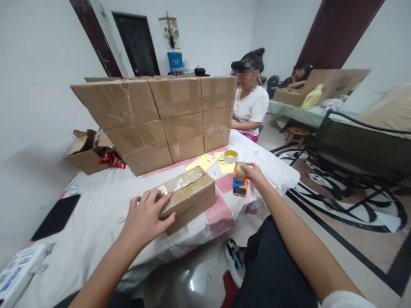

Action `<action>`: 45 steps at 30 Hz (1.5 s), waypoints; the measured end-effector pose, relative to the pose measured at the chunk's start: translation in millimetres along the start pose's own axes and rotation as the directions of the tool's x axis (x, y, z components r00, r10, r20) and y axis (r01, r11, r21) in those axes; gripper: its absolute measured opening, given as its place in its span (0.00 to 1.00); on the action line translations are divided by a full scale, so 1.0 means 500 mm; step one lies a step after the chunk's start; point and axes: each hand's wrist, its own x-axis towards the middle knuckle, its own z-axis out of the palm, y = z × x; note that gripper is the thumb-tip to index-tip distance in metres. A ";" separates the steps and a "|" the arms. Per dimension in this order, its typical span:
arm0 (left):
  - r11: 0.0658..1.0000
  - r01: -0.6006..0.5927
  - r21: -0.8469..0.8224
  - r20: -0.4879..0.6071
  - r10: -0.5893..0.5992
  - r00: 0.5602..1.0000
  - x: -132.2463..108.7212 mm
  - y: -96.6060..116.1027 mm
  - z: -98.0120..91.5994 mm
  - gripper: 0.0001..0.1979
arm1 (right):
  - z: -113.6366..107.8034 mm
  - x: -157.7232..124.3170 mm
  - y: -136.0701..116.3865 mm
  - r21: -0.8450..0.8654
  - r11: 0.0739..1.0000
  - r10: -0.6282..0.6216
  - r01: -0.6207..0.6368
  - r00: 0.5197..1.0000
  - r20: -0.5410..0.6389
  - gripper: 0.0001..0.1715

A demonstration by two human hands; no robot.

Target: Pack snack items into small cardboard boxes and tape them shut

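A cardboard box (192,194) with clear tape along its top lies on the cloth-covered table in front of me. My left hand (152,209) grips its left end, fingers over the top and thumb against the near side. At the table's front edge, right of the box, is an orange and blue tape dispenser (240,186) with a roll of tape in it. The fingers of my right hand (252,173) are closed around the roll at the dispenser's upper end. Just behind the dispenser a loose roll of clear tape (230,156) lies on yellow sheets (202,162).
Stacked taped boxes (180,115) form a wall along the table's back. An open carton (85,152) with red packets (112,158) stands at left. A dark flat pad (56,217) lies near the left edge. One person (252,107) sits beyond; another is farther back. A folding chair (356,154) stands right.
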 end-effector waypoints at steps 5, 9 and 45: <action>1.000 0.030 -0.004 0.005 -0.030 1.000 0.011 0.005 0.007 0.29 | -0.001 -0.045 -0.001 0.019 0.996 -0.092 0.090 0.953 0.288 0.21; 0.999 0.049 -0.023 0.020 -0.049 0.999 0.016 0.007 0.007 0.27 | -0.005 -0.067 0.011 0.046 0.980 -0.199 0.195 0.914 0.353 0.25; -0.084 0.168 -0.982 0.186 -0.555 0.811 0.156 0.522 0.164 0.29 | -0.017 -0.124 0.112 0.034 0.697 -0.717 0.716 0.697 0.027 0.30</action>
